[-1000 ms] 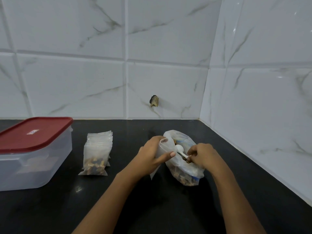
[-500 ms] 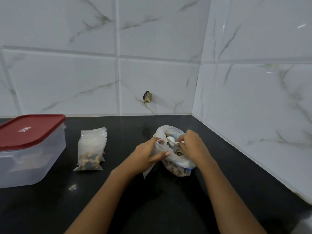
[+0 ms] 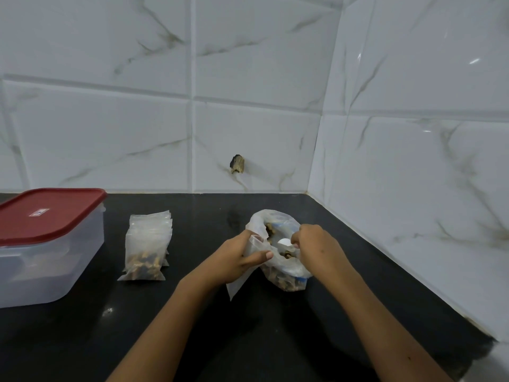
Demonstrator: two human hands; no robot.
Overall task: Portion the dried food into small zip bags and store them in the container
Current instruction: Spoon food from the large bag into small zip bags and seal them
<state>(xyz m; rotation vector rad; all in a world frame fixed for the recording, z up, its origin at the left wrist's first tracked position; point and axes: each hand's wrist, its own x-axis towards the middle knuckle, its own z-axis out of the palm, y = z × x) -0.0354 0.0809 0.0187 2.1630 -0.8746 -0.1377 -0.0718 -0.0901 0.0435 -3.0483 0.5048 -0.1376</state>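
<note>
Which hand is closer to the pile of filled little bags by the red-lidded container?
Left. The left hand, gripping a small zip bag, sits right of the pile; the right hand, holding the white spoon, is farther right, over the big food bag.

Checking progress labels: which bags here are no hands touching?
The stack of small filled bags beside the red-lidded container. The left hand and right hand work at the large bag to its right.
</note>
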